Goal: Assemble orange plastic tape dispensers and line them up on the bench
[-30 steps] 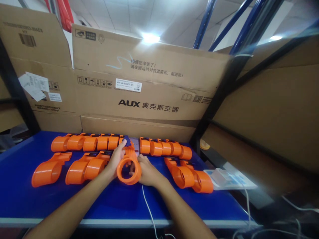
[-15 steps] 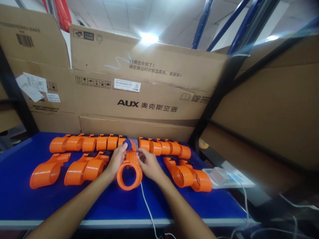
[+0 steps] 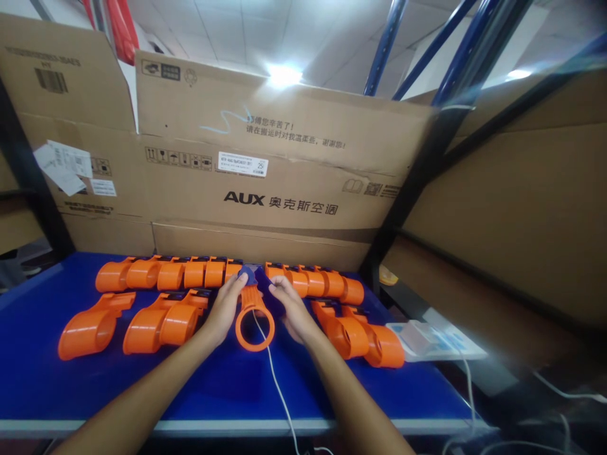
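The orange ringed holder is raised above the tabletop, its ring facing the person and its dark blue end pointing away. On its left side the left hand has hold of it, fingers bent around the edge and the thumb lying on the dark blue end. On its right side the right hand is half curled, thumb and fingertips close together at a dark blue flat piece; whether they pinch it firmly, I cannot tell.

Beyond the held holder, a back row of similar orange holders spreads to its left and right. Nearer, three more rest to its left and two to its right. A white cable shows through its ring and runs down to the tabletop's near edge. Well behind it stands a printed cardboard panel; far to its right is a white tray.
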Demonstrator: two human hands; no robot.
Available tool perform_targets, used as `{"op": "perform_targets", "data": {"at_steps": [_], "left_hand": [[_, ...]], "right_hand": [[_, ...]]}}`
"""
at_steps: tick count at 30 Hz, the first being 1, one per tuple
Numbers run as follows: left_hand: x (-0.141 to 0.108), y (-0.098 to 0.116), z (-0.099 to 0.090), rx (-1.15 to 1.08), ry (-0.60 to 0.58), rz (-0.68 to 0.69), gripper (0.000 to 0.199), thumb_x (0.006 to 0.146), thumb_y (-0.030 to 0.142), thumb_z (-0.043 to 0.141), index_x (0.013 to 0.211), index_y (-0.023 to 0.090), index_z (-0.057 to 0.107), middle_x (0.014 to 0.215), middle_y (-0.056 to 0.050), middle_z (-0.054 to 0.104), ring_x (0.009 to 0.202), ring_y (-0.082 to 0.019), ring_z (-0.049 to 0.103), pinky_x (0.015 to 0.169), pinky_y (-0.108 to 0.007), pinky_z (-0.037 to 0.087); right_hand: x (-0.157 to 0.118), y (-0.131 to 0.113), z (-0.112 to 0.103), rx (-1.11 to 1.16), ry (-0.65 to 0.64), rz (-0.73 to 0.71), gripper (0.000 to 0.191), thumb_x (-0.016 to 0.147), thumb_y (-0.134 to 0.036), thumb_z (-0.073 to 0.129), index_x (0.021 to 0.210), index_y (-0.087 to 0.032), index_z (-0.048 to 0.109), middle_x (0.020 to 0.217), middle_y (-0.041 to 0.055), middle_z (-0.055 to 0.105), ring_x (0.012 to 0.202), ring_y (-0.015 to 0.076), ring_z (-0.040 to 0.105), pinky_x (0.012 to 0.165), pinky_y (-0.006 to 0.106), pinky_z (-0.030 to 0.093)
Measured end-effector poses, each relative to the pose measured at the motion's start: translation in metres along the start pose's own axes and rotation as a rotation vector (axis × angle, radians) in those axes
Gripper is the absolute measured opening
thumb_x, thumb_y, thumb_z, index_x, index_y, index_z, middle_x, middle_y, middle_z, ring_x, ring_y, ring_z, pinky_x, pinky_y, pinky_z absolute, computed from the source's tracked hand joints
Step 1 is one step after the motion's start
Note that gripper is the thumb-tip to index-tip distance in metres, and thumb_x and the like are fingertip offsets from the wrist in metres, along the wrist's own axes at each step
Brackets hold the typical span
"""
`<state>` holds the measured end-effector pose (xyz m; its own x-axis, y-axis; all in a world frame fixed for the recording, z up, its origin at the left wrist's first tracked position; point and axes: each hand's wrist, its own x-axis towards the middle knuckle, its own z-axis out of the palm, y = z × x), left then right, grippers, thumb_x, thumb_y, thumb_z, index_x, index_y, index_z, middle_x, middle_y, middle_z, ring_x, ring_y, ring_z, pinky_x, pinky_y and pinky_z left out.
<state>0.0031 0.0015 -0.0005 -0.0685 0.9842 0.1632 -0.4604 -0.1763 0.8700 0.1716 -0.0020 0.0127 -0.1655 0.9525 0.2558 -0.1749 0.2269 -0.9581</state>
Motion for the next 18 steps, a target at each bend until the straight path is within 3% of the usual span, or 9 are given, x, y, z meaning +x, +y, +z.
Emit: {"op": "perform_targets", "data": {"at_steps": [8,14,18], "left_hand": [[0.002,-0.001,-0.002,0.075,-0.059,-0.028,0.049,0.075,0.057,0.077,0.108,0.02,0.072,0.108,-0.008,0.076,0.113,-0.029,0.066,0.103,-0.039,0.046],[0.0,0.0,-0.002,0.073,-0.061,-0.032,0.045,0.076,0.048,0.079,0.111,0.022,0.068,0.11,-0.007,0.074,0.098,-0.024,0.07,0.081,-0.031,0.053],[-0.003,0.001,0.001,0.051,-0.054,-0.048,0.049,0.074,0.045,0.081,0.115,0.023,0.065,0.11,-0.006,0.074,0.09,-0.021,0.071,0.076,-0.028,0.053]], "right_hand": [[-0.005,-0.006,0.007,-0.016,0.005,0.006,0.033,0.083,-0.054,0.074,0.098,-0.026,0.064,0.096,-0.0017,0.065,0.098,0.0207,0.059,0.095,0.033,0.045],[-0.003,-0.014,-0.003,-0.08,0.028,-0.121,0.036,0.081,-0.049,0.076,0.109,-0.027,0.066,0.115,0.0047,0.069,0.108,0.0256,0.063,0.093,0.038,0.052],[-0.001,-0.014,-0.009,-0.15,0.002,-0.172,0.04,0.08,-0.047,0.078,0.113,-0.026,0.068,0.117,0.007,0.071,0.113,0.028,0.063,0.101,0.045,0.05]]}}
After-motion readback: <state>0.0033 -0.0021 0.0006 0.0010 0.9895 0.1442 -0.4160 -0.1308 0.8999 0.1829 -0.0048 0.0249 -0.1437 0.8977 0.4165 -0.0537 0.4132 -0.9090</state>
